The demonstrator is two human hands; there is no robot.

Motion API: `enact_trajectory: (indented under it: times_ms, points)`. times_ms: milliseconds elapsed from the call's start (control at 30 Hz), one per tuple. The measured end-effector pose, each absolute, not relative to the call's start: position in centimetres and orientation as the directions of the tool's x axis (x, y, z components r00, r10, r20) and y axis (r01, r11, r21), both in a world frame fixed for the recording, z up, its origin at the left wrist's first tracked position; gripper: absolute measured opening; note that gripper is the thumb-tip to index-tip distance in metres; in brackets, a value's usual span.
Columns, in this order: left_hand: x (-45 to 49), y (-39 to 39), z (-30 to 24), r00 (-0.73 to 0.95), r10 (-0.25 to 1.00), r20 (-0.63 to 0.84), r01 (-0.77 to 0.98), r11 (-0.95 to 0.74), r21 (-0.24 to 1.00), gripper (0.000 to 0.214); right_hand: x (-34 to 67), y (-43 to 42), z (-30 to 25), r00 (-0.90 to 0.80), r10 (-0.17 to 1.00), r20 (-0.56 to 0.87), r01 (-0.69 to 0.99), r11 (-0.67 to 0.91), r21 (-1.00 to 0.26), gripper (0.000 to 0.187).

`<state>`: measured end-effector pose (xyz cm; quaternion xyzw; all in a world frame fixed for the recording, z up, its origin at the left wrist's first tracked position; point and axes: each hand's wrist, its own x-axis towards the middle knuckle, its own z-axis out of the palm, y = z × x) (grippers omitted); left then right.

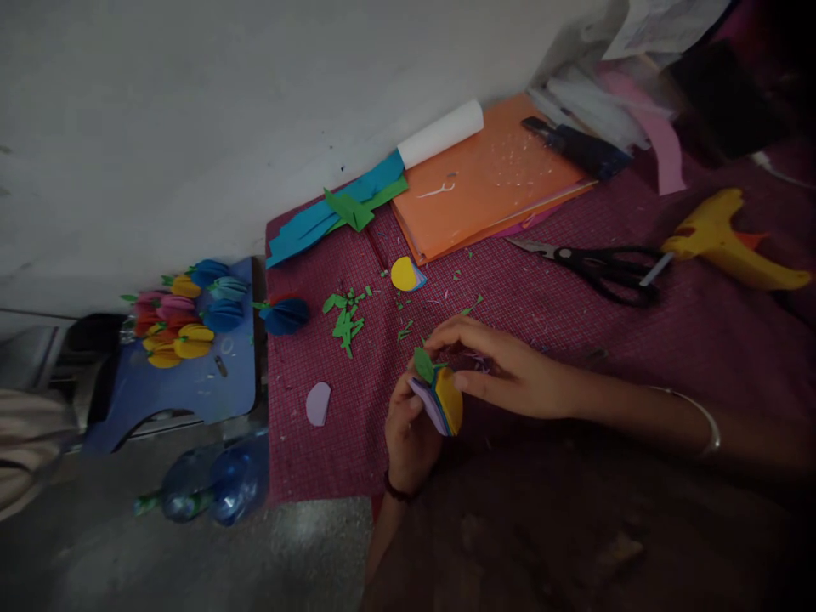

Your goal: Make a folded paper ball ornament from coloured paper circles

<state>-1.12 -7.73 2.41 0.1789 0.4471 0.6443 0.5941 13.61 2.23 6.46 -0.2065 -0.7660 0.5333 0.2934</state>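
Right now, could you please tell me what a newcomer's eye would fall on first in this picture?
Probably the layered paper piece, yellow, blue and lilac with a green leaf, held in the left hand and right hand. The colourful cluster of paper ornaments on the blue surface at the picture's left might come next, then the yellow glue gun by the black-handled scissors towards the right.

Ornament (450, 410): layered paper, folded and rounded, held tilted in the left hand (410, 433).
Yellow side (452, 396): faces right, the thumb of the right hand (501, 367) at its upper edge.
Lilac side (430, 406): faces left, beside the left thumb.
Middle: narrow blue-green edges show between.
Leaf (423, 364): green, pointed, upright at the top.
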Motion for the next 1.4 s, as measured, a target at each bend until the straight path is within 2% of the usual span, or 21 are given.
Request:
enact_trajectory:
  times_ms: [200, 333, 567, 667, 867, 933, 1000, 1067, 1133, 1267, 1400]
  points:
    - [-1.1, -7.7, 2.0, -0.305, 0.907, -0.29, -0.623, 0.041, 0.782, 0.027, 14.0, 2.0, 5.8, -0.705, 0.7, 0.118, 0.042, 0.207, -0.977, 0.022]
    - [-1.1, -7.7, 1.5, -0.336, 0.912, -0.235, -0.605, -0.018, 0.796, 0.021, 14.1, 2.0, 5.8, -0.709, 0.703, 0.056, 0.08, 0.16, -0.984, 0.022]
    - [-1.0, -7.7, 1.1, -0.319, 0.937, -0.144, -0.465, -0.022, 0.885, 0.013, 14.3, 1.9, 6.0, -0.781, 0.615, 0.11, -0.039, 0.128, -0.991, 0.03]
    - [-1.0, -7.8, 1.0, -0.318, 0.939, -0.129, -0.417, -0.017, 0.909, 0.011, 14.2, 1.9, 5.9, -0.788, 0.606, 0.106, -0.032, 0.133, -0.991, 0.033]
    - [-0.9, -7.9, 0.8, -0.317, 0.936, -0.152, -0.438, -0.002, 0.899, 0.017, 14.2, 2.0, 6.0, -0.779, 0.619, 0.102, -0.034, 0.121, -0.992, 0.029]
    - [-0.7, -7.7, 1.0, -0.303, 0.937, -0.174, -0.494, 0.002, 0.869, 0.025, 14.1, 2.0, 5.6, -0.79, 0.61, 0.059, -0.078, -0.005, -0.997, 0.027]
    - [-0.6, -7.5, 1.4, -0.272, 0.943, -0.19, -0.555, 0.007, 0.832, 0.034, 13.9, 1.9, 5.0, -0.785, 0.618, -0.037, -0.131, -0.224, -0.966, 0.025]
    - [-0.5, -7.3, 1.7, -0.233, 0.951, -0.204, -0.607, 0.022, 0.795, 0.039, 13.7, 1.9, 4.1, -0.776, 0.609, -0.164, -0.166, -0.447, -0.879, 0.025]
    - [-0.5, -7.2, 1.9, -0.194, 0.955, -0.225, -0.648, 0.047, 0.761, 0.042, 13.5, 1.8, 3.4, -0.781, 0.567, -0.262, -0.172, -0.598, -0.783, 0.027]
    - [-0.6, -7.2, 1.5, -0.197, 0.945, -0.262, -0.687, 0.058, 0.725, 0.039, 13.4, 2.0, 3.1, -0.778, 0.541, -0.32, -0.187, -0.685, -0.704, 0.032]
    - [-0.8, -7.5, 0.9, -0.293, 0.922, -0.251, -0.668, -0.01, 0.744, 0.024, 13.4, 2.3, 3.6, -0.737, 0.561, -0.377, -0.222, -0.728, -0.648, 0.038]
